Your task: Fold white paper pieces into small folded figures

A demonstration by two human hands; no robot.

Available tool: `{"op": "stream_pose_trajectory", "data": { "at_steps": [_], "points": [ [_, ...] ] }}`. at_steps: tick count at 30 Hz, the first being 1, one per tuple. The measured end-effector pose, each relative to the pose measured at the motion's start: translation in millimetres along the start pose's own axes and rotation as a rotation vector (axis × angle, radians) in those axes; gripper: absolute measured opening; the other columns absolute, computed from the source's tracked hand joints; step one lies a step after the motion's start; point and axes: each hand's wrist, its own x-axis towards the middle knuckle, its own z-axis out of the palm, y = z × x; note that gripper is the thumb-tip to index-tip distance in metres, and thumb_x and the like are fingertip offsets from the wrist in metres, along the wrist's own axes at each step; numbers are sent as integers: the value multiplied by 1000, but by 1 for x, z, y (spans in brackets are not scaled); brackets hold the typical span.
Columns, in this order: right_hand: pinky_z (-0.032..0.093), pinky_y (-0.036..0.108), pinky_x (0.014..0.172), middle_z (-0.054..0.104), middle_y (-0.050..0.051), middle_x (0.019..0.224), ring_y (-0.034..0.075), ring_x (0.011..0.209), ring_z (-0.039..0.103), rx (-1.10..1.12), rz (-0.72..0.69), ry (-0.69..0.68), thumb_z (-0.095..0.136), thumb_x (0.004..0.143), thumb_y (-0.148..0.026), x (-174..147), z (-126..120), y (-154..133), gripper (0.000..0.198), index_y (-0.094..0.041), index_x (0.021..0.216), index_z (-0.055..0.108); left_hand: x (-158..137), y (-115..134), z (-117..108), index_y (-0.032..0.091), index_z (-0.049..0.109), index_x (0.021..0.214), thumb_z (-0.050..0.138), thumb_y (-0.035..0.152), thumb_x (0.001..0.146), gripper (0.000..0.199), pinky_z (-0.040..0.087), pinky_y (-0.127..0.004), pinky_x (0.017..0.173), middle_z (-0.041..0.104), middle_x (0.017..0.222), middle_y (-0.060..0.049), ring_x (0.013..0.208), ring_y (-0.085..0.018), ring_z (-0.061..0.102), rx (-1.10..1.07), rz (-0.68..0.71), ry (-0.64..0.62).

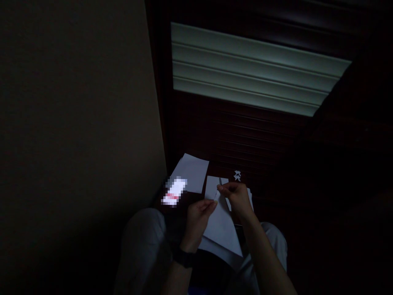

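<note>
In the dim light, my left hand point(198, 217), with a dark band on its wrist, pinches the lower end of a small thin strip point(220, 181). The fingers of my right hand point(238, 200) are closed on the same strip near its upper end, a little higher and to the right. Whether the strip is paper cannot be made out. Beneath both hands lies a white sheet of paper point(221, 229), reaching toward my lap. Just beyond my right hand are small white cut or folded pieces point(237, 175).
Another white sheet point(192, 172) lies at the left, partly under a bright, pixelated phone-like screen point(175, 191). More paper point(250, 197) shows behind my right wrist. A dark wooden panel with pale slats point(245, 69) rises ahead; a plain wall point(92, 102) stands left.
</note>
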Motion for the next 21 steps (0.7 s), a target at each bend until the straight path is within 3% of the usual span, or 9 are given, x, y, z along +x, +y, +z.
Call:
{"op": "stream_pose_trajectory", "data": {
  "at_steps": [6, 15, 21],
  "points": [
    [40, 24, 52, 67, 5, 64, 16, 57, 57, -23, 6, 39, 61, 72, -40, 5, 5, 7, 28, -14, 70, 69, -1, 5, 2, 12, 69, 86, 66, 34, 71, 27, 49, -28, 69, 71, 87, -11, 81, -22, 65, 3, -17, -10],
    [40, 25, 58, 70, 6, 70, 18, 63, 62, -179, -96, 63, 56, 77, -39, -2, 5, 1, 26, -18, 76, 71, 2, 4, 0, 10, 69, 86, 68, 33, 69, 29, 49, -29, 70, 71, 86, -12, 83, -23, 65, 22, -17, 29],
    [34, 24, 48, 64, 3, 54, 16, 50, 56, -255, -62, 48, 56, 77, -42, -6, 3, 1, 31, -17, 65, 70, 2, 5, -1, 11, 69, 86, 68, 34, 68, 29, 49, -28, 72, 71, 89, -11, 84, -22, 65, -14, -29, 49]
  ]
}}
